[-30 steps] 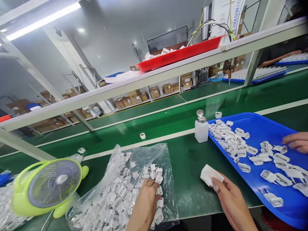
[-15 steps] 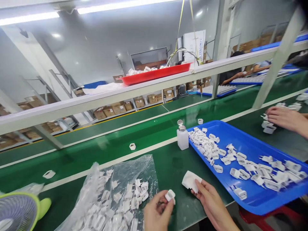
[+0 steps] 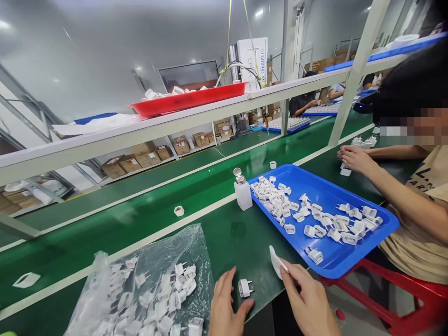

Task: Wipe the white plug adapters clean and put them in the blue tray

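My left hand (image 3: pixel 226 308) rests at the near edge of the green belt (image 3: pixel 147 210), fingers loosely spread and holding nothing. A white plug part (image 3: pixel 245 288) with two metal prongs lies on the belt just right of its thumb. My right hand (image 3: pixel 308 301) pinches a white wiping pad (image 3: pixel 276 262) between thumb and fingers. To the left lies a clear plastic bag (image 3: pixel 154 284) full of several white plug parts.
A blue tray (image 3: pixel 364 254) scattered with plug parts sits at right, with a white pump bottle (image 3: pixel 242 191) at its far corner. A co-worker's hand (image 3: pixel 353 158) works beyond the tray. Loose parts (image 3: pixel 178 211) lie on the belt. A red tray (image 3: pixel 189 100) sits on the overhead shelf.
My left hand took a plug part out of the bag, brought it right, and has now let it go onto the belt. The view swung right, bringing the co-worker into sight.
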`<state>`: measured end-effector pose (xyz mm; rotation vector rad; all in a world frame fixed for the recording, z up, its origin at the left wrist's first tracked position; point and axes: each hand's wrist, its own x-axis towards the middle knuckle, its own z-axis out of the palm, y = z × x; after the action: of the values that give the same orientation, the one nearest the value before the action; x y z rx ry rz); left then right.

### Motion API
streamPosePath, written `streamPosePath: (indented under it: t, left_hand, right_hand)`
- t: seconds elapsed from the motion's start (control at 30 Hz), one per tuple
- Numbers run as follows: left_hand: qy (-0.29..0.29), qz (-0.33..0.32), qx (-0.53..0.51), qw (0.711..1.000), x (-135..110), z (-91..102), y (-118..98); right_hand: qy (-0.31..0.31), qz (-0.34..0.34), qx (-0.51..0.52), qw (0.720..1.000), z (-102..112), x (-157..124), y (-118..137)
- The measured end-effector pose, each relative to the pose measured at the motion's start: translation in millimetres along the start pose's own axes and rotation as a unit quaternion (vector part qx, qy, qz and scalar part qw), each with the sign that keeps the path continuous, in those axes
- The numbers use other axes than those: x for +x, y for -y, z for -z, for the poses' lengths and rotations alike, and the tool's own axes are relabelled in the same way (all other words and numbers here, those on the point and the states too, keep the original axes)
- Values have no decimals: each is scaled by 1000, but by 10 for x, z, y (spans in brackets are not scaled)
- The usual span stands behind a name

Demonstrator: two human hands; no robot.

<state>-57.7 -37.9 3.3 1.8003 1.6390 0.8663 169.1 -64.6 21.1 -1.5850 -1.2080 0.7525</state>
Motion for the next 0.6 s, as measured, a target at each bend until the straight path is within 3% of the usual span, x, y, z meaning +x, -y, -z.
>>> streamPosePath:
  t: [0.1,0.23,0.33,0.43,0.5,0.6]
  left_hand:
    - [47,-33,-13,998,31,-25,-19]
    - [19,-43,-19,999,44,-29,21]
    - [46,-61,-30,997,25,1,86]
    - [69,-96,-23,993,1,29,144]
    - [64,-105,-14,992,-11,27,168]
    - [29,-63,-20,997,-15,-4,176]
  right_hand:
    - [45,123,-64,989,-189,-95,19]
    - [164,239,-113,950,-431,-141,73]
    - [220,243,-136,935,-508,-135,76]
    - [239,232,-145,932,-529,-136,20]
    - [241,236,-147,930,-547,-148,-37]
    - [228,248,-137,932,-598,-170,-98]
